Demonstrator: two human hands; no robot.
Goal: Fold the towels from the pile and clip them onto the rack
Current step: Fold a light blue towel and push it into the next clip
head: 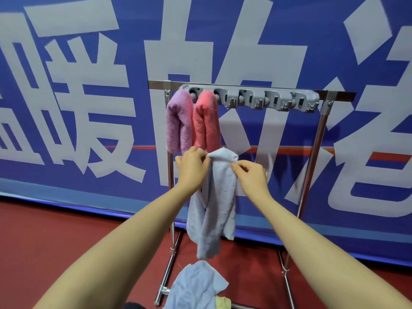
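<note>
- My left hand (192, 167) and right hand (252, 175) each pinch the top edge of the pale blue towel (217, 204); it hangs loosely below, at 6 o'clock of the coral towel (206, 121).
- Step in hand, as I judge: folding; not yet tidy.
- Next: lift to the free clip (245, 99) at 1 o'clock on the rack (321, 130); the pile (196, 284) lies at 6 o'clock.

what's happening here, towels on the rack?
A person is hanging towels. Both hands, left hand and right hand, pinch the top edge of a light blue towel held up in front of the rack; it is not clipped yet. A purple towel and a pink towel already hang from the grey clip bar. More towels sit in a pile on the floor below.
</note>
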